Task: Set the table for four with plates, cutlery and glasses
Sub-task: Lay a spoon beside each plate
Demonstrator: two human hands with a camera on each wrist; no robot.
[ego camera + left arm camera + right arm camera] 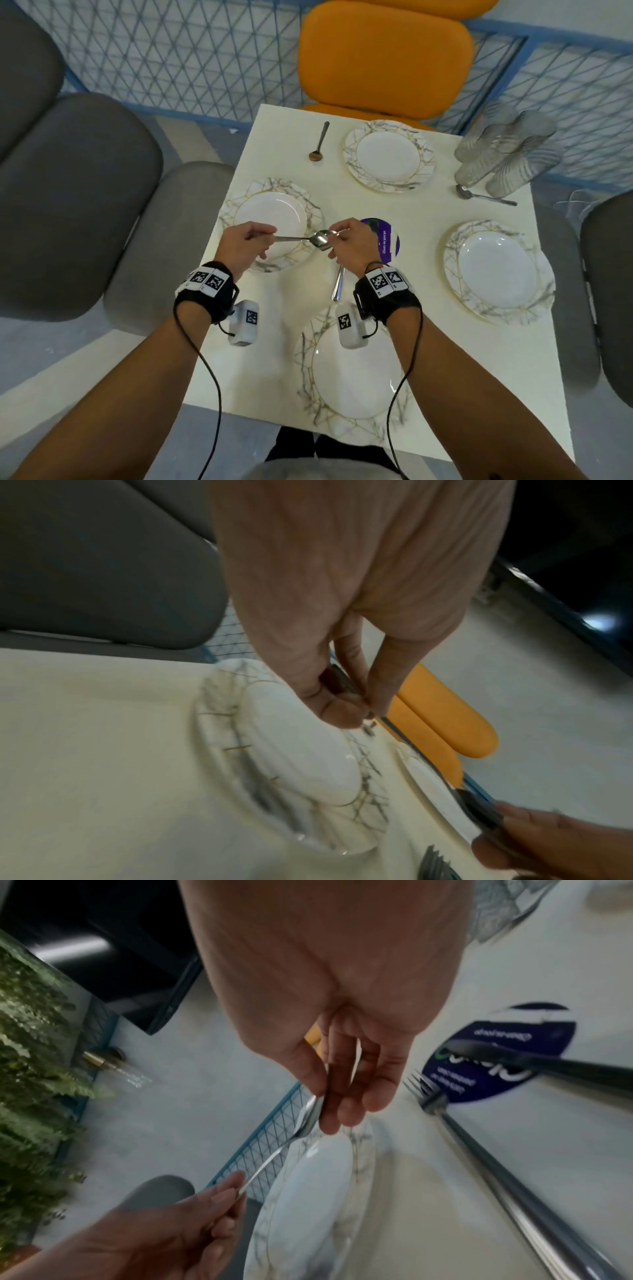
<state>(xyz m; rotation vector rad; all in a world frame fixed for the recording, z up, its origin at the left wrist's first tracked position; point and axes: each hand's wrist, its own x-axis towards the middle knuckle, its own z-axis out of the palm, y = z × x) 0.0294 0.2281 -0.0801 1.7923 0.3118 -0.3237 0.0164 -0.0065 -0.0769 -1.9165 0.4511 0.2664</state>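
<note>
Head view: 4 plates sit near the tabletop's 4 edges. Above the left-edge plate (274,222), the left hand (245,245) pinches a spoon (308,238) by its handle while the right hand (352,245) pinches its bowl, probably passing it across for placing.

Left wrist: fingers (342,710) curl tight round the handle.

Right wrist: a fork (479,1150) lies on the tabletop, waiting.

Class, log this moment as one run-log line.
left hand: holds spoon handle | right hand: pinches bowl | over left plate
</note>
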